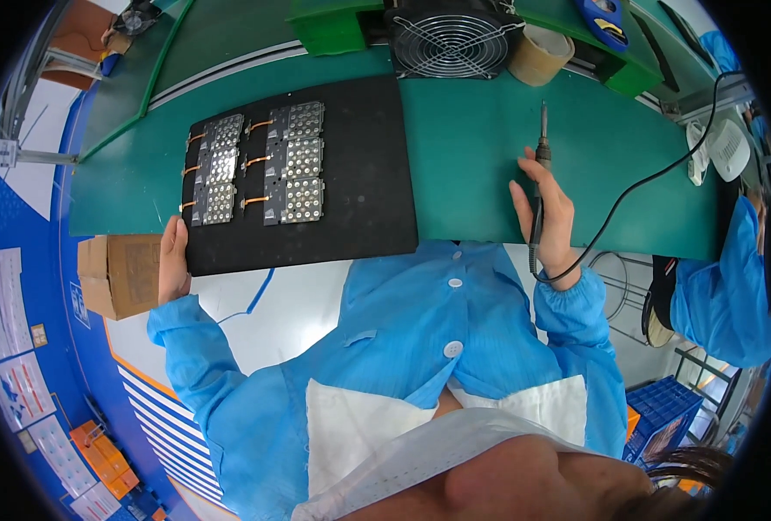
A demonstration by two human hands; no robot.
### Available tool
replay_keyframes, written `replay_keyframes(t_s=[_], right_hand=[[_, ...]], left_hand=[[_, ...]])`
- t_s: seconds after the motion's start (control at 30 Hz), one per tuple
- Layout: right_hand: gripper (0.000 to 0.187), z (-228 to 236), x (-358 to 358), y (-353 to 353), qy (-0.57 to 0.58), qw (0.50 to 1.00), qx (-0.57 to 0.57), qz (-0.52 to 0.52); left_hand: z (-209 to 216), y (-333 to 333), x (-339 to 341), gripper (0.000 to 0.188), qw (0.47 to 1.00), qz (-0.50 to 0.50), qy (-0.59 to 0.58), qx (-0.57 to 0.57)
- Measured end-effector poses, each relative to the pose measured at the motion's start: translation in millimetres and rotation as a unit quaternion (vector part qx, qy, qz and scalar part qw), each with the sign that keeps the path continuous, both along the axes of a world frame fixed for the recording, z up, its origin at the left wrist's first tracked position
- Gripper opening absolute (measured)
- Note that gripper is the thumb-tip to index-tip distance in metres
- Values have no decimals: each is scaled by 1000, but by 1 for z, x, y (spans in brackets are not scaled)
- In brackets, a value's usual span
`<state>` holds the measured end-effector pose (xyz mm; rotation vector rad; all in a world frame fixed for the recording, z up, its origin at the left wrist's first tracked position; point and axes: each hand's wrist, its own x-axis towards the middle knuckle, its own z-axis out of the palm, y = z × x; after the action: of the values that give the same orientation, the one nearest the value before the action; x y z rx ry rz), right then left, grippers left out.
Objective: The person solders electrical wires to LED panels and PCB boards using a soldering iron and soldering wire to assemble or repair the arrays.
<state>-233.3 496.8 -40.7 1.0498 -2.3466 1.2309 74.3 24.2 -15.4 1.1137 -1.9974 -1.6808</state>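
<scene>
A black mat (pixel 364 174) lies on the green bench and reaches over its front edge at the left. My left hand (pixel 174 260) grips the mat's near left corner, with part of its fingers hidden at the edge. On the mat sit several small circuit boards (pixel 301 161) in two columns. Each has a grid of silvery round pads and a short orange strip (pixel 256 160) sticking out on its left. To the right of the mat, my right hand (pixel 549 213) holds a soldering iron (pixel 543 152), its metal tip pointing away from me. Its black cord (pixel 642 181) runs off to the right.
A fan with a wire guard (pixel 452 45) stands at the bench's back, beside a roll of tan tape (pixel 541 56) and green supports (pixel 326 28). A cardboard box (pixel 123 273) is below left. At the right, another person's blue sleeve (pixel 724 286) shows near the bench.
</scene>
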Motion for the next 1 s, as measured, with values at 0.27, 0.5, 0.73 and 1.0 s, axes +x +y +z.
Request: replay_keyframes(t_s=[0.27, 0.5, 0.73, 1.0], right_hand=[[35, 14, 14, -22, -16, 999, -8, 30], [34, 7, 20, -9, -33, 999, -10, 19], [34, 11, 3, 16, -113, 993, -27, -37], [39, 5, -12, 26, -117, 989, -85, -23]], left_hand=[[10, 25, -15, 34, 999, 16, 29, 41], [2, 106, -63, 31, 996, -67, 45, 45], [-1, 150, -92, 22, 991, -89, 68, 66], [-8, 158, -108, 21, 988, -133, 33, -67]])
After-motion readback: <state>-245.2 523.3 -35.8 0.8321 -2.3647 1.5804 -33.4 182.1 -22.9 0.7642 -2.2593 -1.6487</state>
